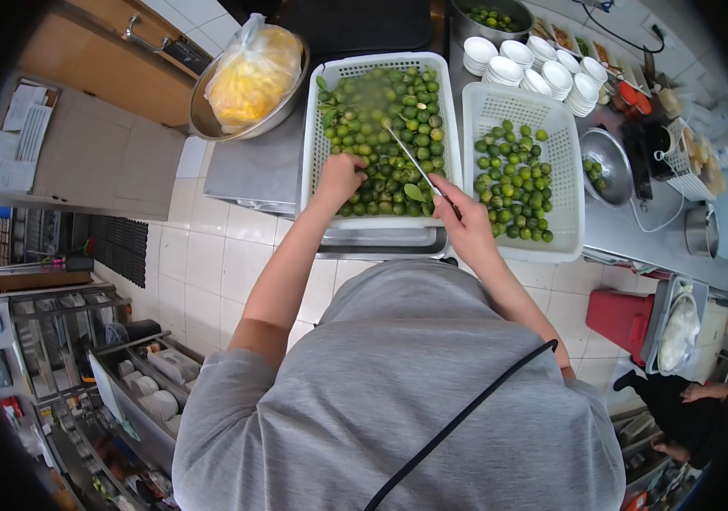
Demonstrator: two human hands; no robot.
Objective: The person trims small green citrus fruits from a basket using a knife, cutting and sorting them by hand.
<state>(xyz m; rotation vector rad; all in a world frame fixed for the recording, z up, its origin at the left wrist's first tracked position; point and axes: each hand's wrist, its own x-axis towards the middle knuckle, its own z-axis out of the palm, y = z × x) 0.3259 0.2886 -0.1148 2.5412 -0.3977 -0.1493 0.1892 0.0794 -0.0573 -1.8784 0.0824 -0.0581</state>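
Right hand [461, 213] wrapped around a knife [413, 160], left hand [341, 179] curled at green fruits [385, 189], contents unclear

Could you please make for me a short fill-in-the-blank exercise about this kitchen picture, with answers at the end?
1. The person's ____ hand holds a long, thin, knife-like tool.
2. The white basket nearer to the stacked white cups holds ____ green fruits than the other basket.
3. The plastic bag with yellow contents rests in a metal ____.
4. The person's shirt is ____.

Missing words: right; fewer; bowl; grey.
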